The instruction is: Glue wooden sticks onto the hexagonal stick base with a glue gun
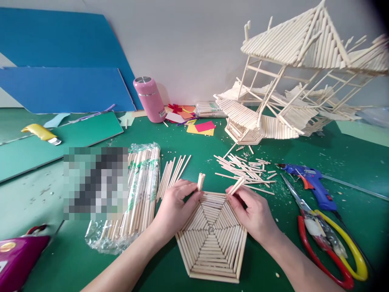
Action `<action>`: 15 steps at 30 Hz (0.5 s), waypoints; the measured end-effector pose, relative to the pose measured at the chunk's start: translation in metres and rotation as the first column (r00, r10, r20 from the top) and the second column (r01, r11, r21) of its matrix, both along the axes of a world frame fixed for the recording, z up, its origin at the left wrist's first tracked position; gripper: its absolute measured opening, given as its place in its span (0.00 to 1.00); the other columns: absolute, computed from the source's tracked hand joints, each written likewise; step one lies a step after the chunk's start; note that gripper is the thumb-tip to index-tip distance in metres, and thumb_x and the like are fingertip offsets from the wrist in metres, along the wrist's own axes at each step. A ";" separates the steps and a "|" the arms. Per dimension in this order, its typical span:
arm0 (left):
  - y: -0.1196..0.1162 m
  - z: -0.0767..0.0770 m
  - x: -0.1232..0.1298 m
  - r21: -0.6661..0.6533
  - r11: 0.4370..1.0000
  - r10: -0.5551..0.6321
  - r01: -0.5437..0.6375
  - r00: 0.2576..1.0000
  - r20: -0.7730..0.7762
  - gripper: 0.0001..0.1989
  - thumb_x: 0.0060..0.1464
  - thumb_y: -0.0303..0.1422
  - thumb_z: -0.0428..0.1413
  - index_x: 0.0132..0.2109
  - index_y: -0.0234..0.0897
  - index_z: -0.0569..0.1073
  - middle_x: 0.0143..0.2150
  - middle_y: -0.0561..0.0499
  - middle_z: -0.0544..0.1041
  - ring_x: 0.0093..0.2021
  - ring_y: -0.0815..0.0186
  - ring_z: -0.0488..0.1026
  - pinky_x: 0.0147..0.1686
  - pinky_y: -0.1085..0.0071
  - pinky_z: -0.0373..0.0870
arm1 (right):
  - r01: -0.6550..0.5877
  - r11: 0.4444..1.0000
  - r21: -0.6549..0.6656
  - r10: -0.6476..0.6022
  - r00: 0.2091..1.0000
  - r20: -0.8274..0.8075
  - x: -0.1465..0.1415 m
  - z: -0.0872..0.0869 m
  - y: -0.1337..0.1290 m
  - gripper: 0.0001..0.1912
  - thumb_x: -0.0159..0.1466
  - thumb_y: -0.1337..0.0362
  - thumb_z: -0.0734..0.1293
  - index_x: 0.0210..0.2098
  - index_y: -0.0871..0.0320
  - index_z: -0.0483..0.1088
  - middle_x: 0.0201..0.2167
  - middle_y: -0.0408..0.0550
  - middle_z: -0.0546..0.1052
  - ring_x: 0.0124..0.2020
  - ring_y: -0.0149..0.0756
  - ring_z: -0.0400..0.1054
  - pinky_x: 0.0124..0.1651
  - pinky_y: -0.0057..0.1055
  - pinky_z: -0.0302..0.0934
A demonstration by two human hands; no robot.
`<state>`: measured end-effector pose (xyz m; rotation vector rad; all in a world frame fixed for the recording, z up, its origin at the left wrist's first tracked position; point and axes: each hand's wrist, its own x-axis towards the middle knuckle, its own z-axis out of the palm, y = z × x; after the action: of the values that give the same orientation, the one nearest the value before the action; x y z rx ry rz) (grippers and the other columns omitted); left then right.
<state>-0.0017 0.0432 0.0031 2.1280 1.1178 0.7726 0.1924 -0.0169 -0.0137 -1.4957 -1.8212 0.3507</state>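
Observation:
A flat six-sided panel [214, 253] of pale round wooden sticks, laid in rings around a small centre, lies on the green table. At its far left corner my left hand [178, 207] is closed, thumb and fingers pinching a short upright bundle of sticks [200, 181]. My right hand [255, 213] is closed at the far right corner around a second short bundle [236, 185], which tilts to the right. Both hands also touch the panel's edge. Whether the bundles are fixed to the panel cannot be seen.
Loose sticks [243, 170] lie beyond the panel. Bagged sticks [142, 186] are on the left. A blue glue gun [313, 182] and large scissors [322, 239] lie right. A stick-built pavilion [273, 117], pink flask [150, 99] and yellow cutter [41, 132] stand or lie farther back.

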 end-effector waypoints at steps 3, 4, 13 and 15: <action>0.000 0.001 0.000 -0.016 1.000 -0.006 0.006 1.000 0.002 0.08 0.53 0.29 0.51 0.31 0.36 0.75 0.28 0.50 0.75 0.30 0.66 0.71 0.31 0.70 0.68 | 0.003 1.000 0.017 -0.002 1.000 -0.006 -0.001 0.000 0.000 0.06 0.62 0.69 0.59 0.33 0.58 0.67 0.29 0.48 0.76 0.32 0.34 0.71 0.35 0.29 0.65; 0.000 0.002 0.000 -0.023 1.000 -0.007 0.007 1.000 0.003 0.09 0.53 0.29 0.51 0.31 0.36 0.75 0.28 0.50 0.75 0.30 0.66 0.71 0.31 0.70 0.68 | 0.005 1.000 0.020 -0.005 1.000 -0.007 -0.001 0.000 0.000 0.06 0.62 0.69 0.59 0.33 0.58 0.67 0.29 0.48 0.76 0.32 0.34 0.71 0.35 0.29 0.65; 0.001 0.000 0.000 -0.030 0.999 -0.015 0.015 1.000 0.002 0.09 0.53 0.30 0.51 0.31 0.35 0.75 0.27 0.49 0.74 0.29 0.66 0.71 0.30 0.70 0.68 | 0.020 0.999 0.028 -0.020 1.000 -0.008 -0.002 -0.001 -0.001 0.06 0.62 0.69 0.59 0.33 0.57 0.67 0.30 0.48 0.76 0.32 0.35 0.72 0.36 0.29 0.66; 0.001 0.001 0.000 -0.034 0.999 -0.015 0.015 1.000 -0.002 0.09 0.53 0.30 0.51 0.30 0.35 0.75 0.27 0.49 0.74 0.29 0.66 0.70 0.30 0.70 0.68 | 0.020 0.999 0.037 -0.020 1.000 -0.007 -0.002 -0.001 -0.001 0.06 0.61 0.70 0.59 0.33 0.57 0.67 0.30 0.48 0.76 0.32 0.35 0.72 0.36 0.29 0.65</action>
<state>-0.0013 0.0440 0.0038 2.1075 1.1075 0.7395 0.1902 -0.0177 -0.0145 -1.4848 -1.7974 0.3104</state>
